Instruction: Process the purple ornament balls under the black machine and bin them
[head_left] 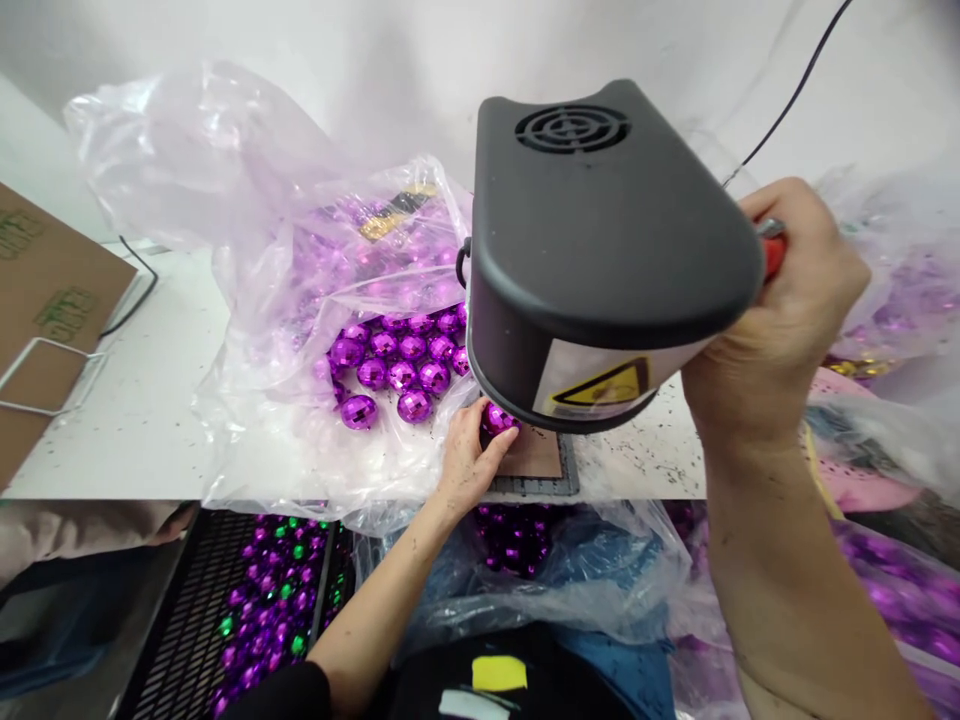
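My left hand (471,452) reaches to a shiny purple faceted ball (498,418), its thumb and fingers closed around the ball's near side. The ball is over a brown board (536,457) on a grey base, below the front of a big black machine housing (615,210). Up at the right, my right hand (799,270) is wrapped around a handle with a red part (775,252) beside the housing. Most of that handle is hidden by my fingers. The housing bears a fan grille and a yellow warning label (600,388), and it covers the ball's far side.
More purple balls (401,375) spill from a clear plastic bag (247,330) on the white table (172,340). A cardboard box (52,300) stands left. Below is a black crate (184,610) of purple and green balls. A pink item (862,470) and bags lie right; another person's sleeve (82,535) shows lower left.
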